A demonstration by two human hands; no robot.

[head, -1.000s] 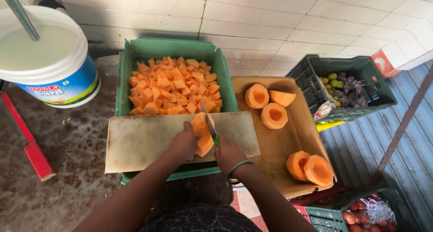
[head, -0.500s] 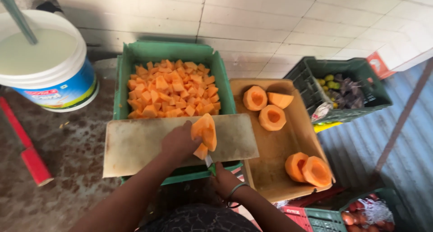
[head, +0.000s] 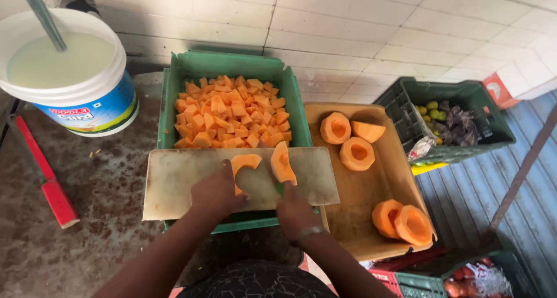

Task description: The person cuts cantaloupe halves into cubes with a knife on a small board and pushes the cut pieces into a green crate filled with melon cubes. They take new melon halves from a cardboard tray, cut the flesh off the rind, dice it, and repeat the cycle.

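A pale cutting board (head: 174, 182) lies across the near rim of a green crate (head: 296, 109) filled with orange fruit cubes (head: 229, 115). My left hand (head: 216, 192) rests on the board and presses a curved orange slice (head: 246, 160). My right hand (head: 296, 210) is closed around a knife whose green handle (head: 280, 188) just shows, with the blade mostly hidden. A second orange slice (head: 282, 163) stands on edge right above that hand, a small gap apart from the first slice.
A wooden tray (head: 360, 217) on the right holds several peeled fruit halves (head: 357, 153). At the back left stands a white bucket (head: 87, 104) of pale liquid with a metal rod in it. A red-handled tool (head: 49, 185) lies left. A dark crate (head: 464, 95) and a red crate (head: 406, 280) are on the right.
The single orange piece I held on the board now lies as two separate slices. My left hand has settled on the left slice, and my right hand with the knife sits below the right one.
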